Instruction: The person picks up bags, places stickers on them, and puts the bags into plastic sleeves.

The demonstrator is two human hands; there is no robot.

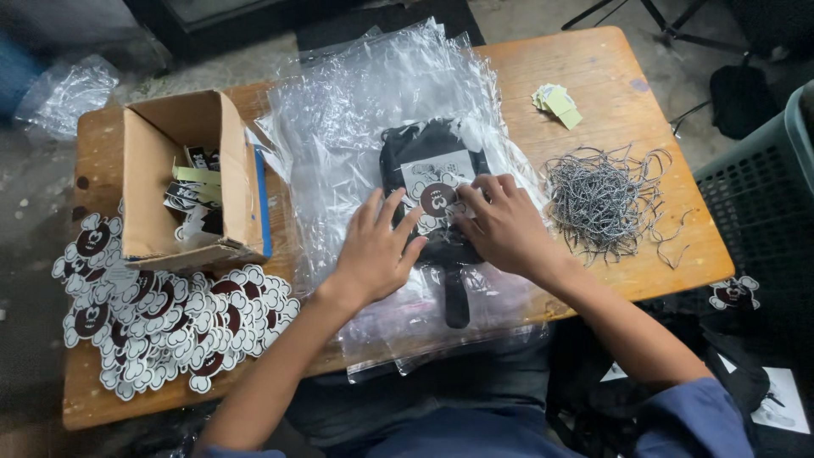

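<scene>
A black folded garment (432, 203) is lain mid-counter (610, 93) on a stack of clear plastic bags (356, 110). Both hands — left hand (373, 250), right hand (502, 225) — are laid flat, fingers spread, nothing gripped. The printed card (434, 182) is best pressed centred, wrinkles smoothed outward.

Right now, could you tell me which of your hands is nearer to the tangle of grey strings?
Right. The right hand rests beside the strings; the left hand lies farther away.
</scene>
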